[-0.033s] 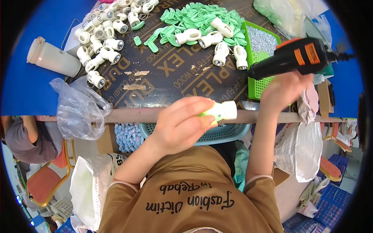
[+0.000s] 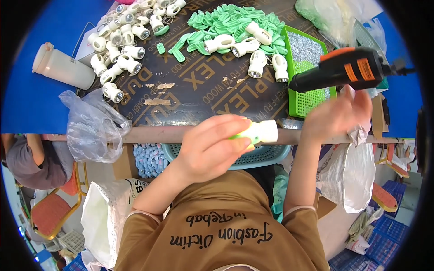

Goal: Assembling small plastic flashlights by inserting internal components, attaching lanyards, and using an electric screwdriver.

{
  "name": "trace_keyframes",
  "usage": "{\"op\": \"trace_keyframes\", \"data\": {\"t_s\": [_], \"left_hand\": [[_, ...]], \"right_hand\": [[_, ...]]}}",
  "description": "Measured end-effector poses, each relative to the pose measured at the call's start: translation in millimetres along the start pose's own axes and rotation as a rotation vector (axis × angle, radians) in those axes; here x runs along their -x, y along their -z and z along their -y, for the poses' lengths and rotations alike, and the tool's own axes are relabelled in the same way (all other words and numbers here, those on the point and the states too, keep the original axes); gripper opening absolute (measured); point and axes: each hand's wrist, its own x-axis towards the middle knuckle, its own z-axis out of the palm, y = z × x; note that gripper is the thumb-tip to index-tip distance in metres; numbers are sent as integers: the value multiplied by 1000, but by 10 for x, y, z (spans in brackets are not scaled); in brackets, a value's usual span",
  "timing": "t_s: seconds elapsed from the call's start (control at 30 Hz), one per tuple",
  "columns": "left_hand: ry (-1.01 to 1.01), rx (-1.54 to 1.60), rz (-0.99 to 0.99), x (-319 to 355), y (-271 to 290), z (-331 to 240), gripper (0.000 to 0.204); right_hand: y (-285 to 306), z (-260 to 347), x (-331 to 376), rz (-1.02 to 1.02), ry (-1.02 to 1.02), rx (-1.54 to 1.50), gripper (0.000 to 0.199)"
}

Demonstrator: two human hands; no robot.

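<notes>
My left hand grips a small white and green lamp-like part at the front edge of the dark board table. Its white end points right. My right hand is raised to the right of it and holds a black and orange power screwdriver whose tip points left over a green tray of small metal screws. The two hands are apart.
A pile of green plastic pieces and white lamp bodies lie at the back; more white ones are heaped back left. A translucent bottle and a plastic bag sit left. A teal basket hangs below the edge. Another person sits left.
</notes>
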Motion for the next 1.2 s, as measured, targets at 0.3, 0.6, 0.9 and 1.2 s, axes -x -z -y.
{"op": "trace_keyframes", "data": {"t_s": [0.3,0.6,0.9,1.2], "left_hand": [[153,63,52,-130,113,-246,36],[212,-17,143,-90,19,-283,46],[132,-180,20,-99,-81,-328,40],[1234,1726,194,52,21,-104,48]], "right_hand": [[277,911,292,982,-575,-349,50],[237,870,387,859,-371,-349,38],[129,1008,472,658,-575,-355,33],[89,734,274,1028,-610,-482,53]]}}
